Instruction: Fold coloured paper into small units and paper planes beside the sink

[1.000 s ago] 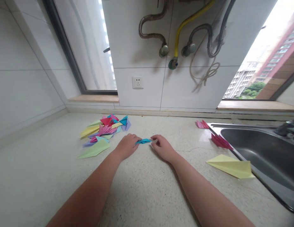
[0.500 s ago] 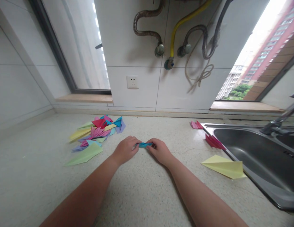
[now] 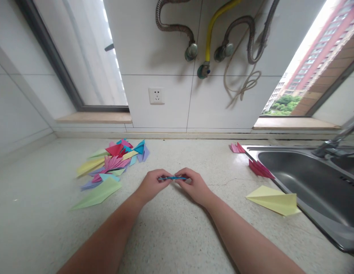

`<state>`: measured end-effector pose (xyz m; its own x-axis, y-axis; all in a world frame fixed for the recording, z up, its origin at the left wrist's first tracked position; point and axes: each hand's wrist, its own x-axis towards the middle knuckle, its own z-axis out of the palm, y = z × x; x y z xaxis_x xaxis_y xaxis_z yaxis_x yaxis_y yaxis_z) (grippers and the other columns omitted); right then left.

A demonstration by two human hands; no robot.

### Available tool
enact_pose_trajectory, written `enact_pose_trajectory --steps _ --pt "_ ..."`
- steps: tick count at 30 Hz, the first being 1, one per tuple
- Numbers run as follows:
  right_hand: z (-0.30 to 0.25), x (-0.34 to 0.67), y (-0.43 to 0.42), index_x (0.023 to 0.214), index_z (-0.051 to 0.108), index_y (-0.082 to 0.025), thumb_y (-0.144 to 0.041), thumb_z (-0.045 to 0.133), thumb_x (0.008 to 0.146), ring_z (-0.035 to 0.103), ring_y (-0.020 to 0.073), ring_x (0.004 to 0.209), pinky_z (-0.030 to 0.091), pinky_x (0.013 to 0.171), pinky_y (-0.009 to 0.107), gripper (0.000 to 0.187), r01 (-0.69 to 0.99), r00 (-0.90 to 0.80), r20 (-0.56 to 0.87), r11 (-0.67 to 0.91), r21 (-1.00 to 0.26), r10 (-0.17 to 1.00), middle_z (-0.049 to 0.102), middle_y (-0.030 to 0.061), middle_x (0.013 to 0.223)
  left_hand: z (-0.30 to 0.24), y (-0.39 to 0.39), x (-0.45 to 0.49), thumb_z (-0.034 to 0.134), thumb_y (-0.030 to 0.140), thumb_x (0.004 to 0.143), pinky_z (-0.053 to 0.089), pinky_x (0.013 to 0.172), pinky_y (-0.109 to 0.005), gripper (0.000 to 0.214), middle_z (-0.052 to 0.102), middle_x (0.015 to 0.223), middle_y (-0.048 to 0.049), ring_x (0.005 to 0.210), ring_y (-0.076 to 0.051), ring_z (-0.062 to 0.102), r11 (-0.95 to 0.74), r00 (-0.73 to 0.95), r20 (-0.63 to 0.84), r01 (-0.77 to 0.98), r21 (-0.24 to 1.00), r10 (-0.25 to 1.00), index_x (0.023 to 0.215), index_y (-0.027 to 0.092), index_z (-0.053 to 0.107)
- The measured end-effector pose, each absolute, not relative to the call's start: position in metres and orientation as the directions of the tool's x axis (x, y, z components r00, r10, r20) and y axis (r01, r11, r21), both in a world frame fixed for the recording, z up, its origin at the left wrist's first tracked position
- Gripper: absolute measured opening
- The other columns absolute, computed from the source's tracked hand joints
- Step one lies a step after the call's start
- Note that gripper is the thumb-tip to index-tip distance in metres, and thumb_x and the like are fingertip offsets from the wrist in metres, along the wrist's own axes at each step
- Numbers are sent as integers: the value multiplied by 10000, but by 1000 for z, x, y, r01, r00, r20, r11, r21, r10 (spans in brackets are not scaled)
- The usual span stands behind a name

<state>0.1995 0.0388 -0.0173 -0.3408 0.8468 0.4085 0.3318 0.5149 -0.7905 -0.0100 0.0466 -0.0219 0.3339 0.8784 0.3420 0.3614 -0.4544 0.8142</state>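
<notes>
A small folded blue paper [image 3: 173,178] is stretched between my two hands, seen nearly edge-on as a thin strip just above the counter. My left hand [image 3: 155,184] pinches its left end between thumb and fingers. At the other end my right hand [image 3: 191,182] grips it the same way, the two sets of fingertips almost meeting. Its exact folds are too small to make out. To the left lies a heap of colourful folded papers [image 3: 114,161], with a light green paper plane [image 3: 101,192] at its front edge.
On the right, a yellow paper plane [image 3: 275,200] and a dark pink folded paper [image 3: 260,168] lie beside the metal sink [image 3: 305,179]. A smaller pink folded paper [image 3: 237,147] sits at the sink's back corner. Pipes and a wall socket [image 3: 156,96] are behind the speckled counter [image 3: 171,236].
The blue paper has turned from showing some of its face to nearly edge-on. Both hands have come closer together around it. The camera view has shifted slightly.
</notes>
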Motion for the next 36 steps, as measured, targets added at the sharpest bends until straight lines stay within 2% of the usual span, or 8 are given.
enact_pose_trajectory --steps 5,9,16,20,25,30,36 --pt "-15 199 37 1007 710 -224 -298 638 871 649 164 835 500 772 293 171 260 -402 323 445 -857 857 720 36 915 -23 48 -10 651 222 822 474 748 -272 121 731 854 -40 805 -170 656 -466 373 337 344 815 865 884 198 753" --pt "-21 199 40 1007 725 -218 -312 633 868 652 150 723 527 702 289 191 177 -384 261 348 -921 886 727 40 878 -22 47 -9 664 261 819 472 719 -264 130 726 820 -43 774 -166 644 -414 339 306 317 853 890 880 190 756" --pt "-22 197 43 935 743 -182 -359 674 818 645 146 662 556 609 278 223 36 -310 203 225 -974 929 714 55 820 -19 44 -5 669 397 814 426 494 -218 295 681 684 -30 504 -101 543 -136 331 79 154 979 940 993 173 740" --pt "-18 197 43 905 743 -173 -362 696 786 614 121 555 534 539 260 229 13 -273 143 153 -988 951 707 45 758 -20 47 -5 673 397 807 429 476 -214 343 679 634 -26 483 -102 550 -66 300 32 105 992 953 1064 179 734" --pt "-19 196 46 871 752 -181 -326 725 756 667 152 643 538 642 295 187 -18 -266 143 143 -990 953 737 54 788 -19 50 -6 687 321 788 498 616 -251 275 759 839 -78 663 -144 652 -80 323 68 23 997 944 1018 187 758" --pt "-19 197 47 859 758 -189 -305 715 768 693 189 776 517 787 343 154 -7 -275 153 157 -988 949 753 59 789 -15 49 -6 700 282 764 500 664 -265 239 767 838 -74 703 -159 659 -103 273 85 54 993 958 970 187 775" --pt "-22 198 50 855 759 -191 -331 729 763 689 205 843 500 859 377 171 11 -280 168 178 -984 945 758 66 856 -13 50 -8 692 280 775 521 705 -279 233 769 896 -73 771 -174 678 -119 280 97 65 991 955 978 198 774"
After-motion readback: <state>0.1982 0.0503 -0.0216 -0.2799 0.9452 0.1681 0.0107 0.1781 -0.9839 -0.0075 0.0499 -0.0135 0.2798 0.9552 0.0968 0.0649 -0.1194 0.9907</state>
